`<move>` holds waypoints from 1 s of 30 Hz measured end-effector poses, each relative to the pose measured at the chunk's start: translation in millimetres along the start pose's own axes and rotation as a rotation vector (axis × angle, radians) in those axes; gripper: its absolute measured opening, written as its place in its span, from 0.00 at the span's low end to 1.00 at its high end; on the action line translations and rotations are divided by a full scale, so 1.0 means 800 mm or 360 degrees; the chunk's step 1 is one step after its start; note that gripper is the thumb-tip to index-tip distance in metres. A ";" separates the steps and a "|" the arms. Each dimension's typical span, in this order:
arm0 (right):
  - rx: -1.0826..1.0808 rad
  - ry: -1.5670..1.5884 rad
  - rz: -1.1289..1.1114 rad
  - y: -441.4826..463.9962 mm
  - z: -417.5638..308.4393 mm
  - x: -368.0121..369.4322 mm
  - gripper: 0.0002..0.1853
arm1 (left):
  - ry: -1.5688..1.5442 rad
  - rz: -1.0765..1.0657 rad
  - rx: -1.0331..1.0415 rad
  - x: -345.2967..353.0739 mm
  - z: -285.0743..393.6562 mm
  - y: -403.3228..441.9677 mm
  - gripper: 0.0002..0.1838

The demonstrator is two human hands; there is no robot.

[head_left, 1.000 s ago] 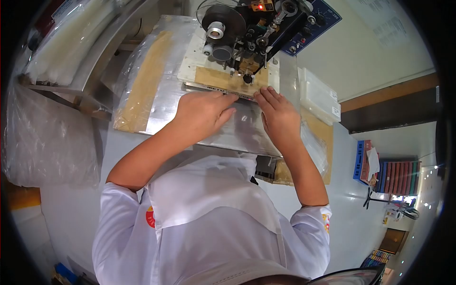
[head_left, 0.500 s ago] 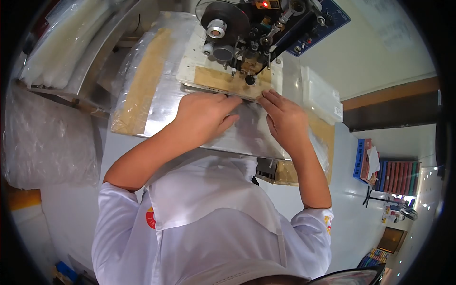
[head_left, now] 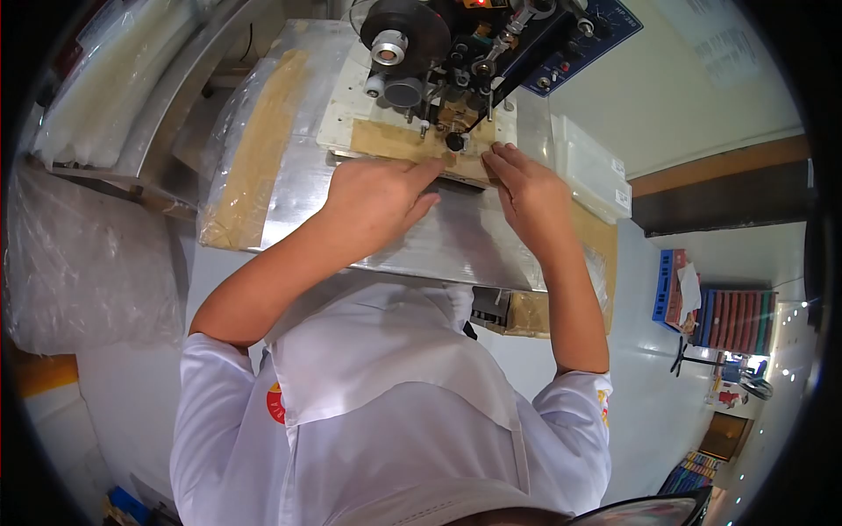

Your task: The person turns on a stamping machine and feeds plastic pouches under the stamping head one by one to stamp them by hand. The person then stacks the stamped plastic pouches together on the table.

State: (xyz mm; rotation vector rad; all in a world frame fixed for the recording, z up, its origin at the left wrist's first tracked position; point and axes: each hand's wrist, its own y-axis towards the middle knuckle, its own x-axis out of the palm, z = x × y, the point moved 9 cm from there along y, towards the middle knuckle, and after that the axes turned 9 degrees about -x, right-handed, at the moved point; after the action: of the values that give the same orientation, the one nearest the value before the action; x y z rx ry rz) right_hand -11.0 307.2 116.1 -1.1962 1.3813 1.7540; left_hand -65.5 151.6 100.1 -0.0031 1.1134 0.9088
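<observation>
A machine with a black reel (head_left: 403, 26) and metal rods stands over a white base plate (head_left: 338, 123) with a tan taped strip (head_left: 386, 138) along its front. My left hand (head_left: 373, 197) reaches to the strip's front edge, index finger stretched toward the black knob (head_left: 454, 141) and thumb apart. At the right end of the strip, my right hand (head_left: 529, 188) has its fingertips close together on the edge. Whether either hand pinches something thin there is too small to tell.
The base plate rests on a metal table (head_left: 298, 197). Clear plastic containers (head_left: 592, 171) lie at its right. Plastic bags (head_left: 114, 96) lie on a metal shelf at the left, with a large plastic bag (head_left: 96, 254) below. Crates (head_left: 671, 289) stand far right.
The view has shifted slightly. My left index finger now reaches farther forward over the strip near the knob. My right hand has moved slightly right along the edge.
</observation>
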 end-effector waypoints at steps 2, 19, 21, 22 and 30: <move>0.0012 -0.0027 0.0009 0.000 -0.007 -0.004 0.13 | 0.0025 0.0012 0.0000 0.000 0.000 0.001 0.19; 0.0062 -0.0179 0.0012 0.004 -0.002 0.009 0.14 | 0.0193 -0.0057 -0.0071 0.009 -0.015 0.010 0.17; 0.0076 -0.0197 0.0016 0.003 -0.002 0.009 0.14 | 0.0179 -0.0107 -0.0109 0.009 -0.016 0.009 0.18; 0.0096 -0.0194 0.0013 0.001 0.002 0.010 0.15 | 0.0173 -0.0137 -0.0122 0.008 -0.015 0.007 0.19; 0.0396 -0.0707 0.0057 -0.125 0.147 -0.023 0.21 | 0.0010 -0.0537 0.0049 -0.004 -0.006 -0.050 0.28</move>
State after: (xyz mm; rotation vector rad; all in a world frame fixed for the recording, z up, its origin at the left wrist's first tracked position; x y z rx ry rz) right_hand 49.3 449.1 97.1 -0.6055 1.3038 1.6819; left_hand -44.1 121.5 83.3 -0.1639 1.0925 0.5898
